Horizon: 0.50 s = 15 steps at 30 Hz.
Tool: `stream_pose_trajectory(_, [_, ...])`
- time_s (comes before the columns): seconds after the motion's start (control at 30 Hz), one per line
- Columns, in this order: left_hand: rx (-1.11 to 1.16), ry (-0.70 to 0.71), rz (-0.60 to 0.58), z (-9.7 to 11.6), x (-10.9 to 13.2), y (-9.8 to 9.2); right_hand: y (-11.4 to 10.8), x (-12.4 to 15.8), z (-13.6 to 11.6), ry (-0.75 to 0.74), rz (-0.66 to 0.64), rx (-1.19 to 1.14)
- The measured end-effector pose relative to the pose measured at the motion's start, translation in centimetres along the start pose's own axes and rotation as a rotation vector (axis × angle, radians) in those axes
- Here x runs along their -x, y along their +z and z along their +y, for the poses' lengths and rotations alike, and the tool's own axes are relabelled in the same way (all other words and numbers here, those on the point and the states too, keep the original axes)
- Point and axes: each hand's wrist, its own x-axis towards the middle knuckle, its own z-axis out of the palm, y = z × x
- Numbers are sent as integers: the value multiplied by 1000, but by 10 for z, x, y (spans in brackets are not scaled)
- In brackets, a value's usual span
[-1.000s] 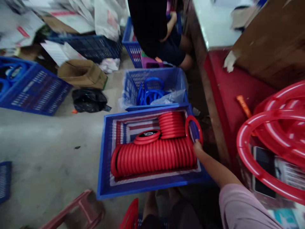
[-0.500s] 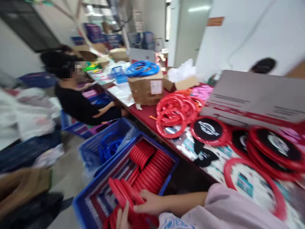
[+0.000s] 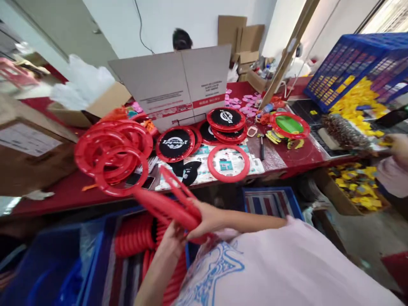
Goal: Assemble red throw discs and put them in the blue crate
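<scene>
Several red plastic rings are held up in front of me, tilted, above the table's near edge and the striped crate. My right hand is closed on their right side, fingers partly hidden by the rings. From below, my left hand grips the same rings. Below them, rows of red rings stand packed in a blue crate with a striped lining. On the table lie a single red ring, red discs with black printed centres and a loose heap of red rings.
A large cardboard sheet stands across the table, with a person's head behind it. Right of it are a black-handled tool, a green-centred disc and a tipped blue crate of yellow pieces. Another person's hand is at far right.
My view has swung right toward the table. Both hands have lifted several red rings up out of the crate, still gripping them.
</scene>
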Motion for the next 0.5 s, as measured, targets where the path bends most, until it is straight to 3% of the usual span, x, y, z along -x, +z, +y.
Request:
stream_pose_trajectory(0.1, [178, 68, -80, 41, -41, 26, -63, 48, -29, -75, 139, 184])
stream_pose_trajectory(0.2, [239, -106, -88, 51, -105, 34, -115, 75, -27, -40, 214, 582])
stream_pose_trajectory(0.27, [284, -184, 45, 37, -156, 32, -141, 76, -2, 30, 227, 817])
stream_pose_trajectory(0.37, [379, -325, 303, 5, -227, 25, -167, 59, 58, 229, 162, 1097])
stream_pose_trajectory(0.5, [562, -401, 475, -14, -300, 10, -181, 29, 136, 367, 96, 1177])
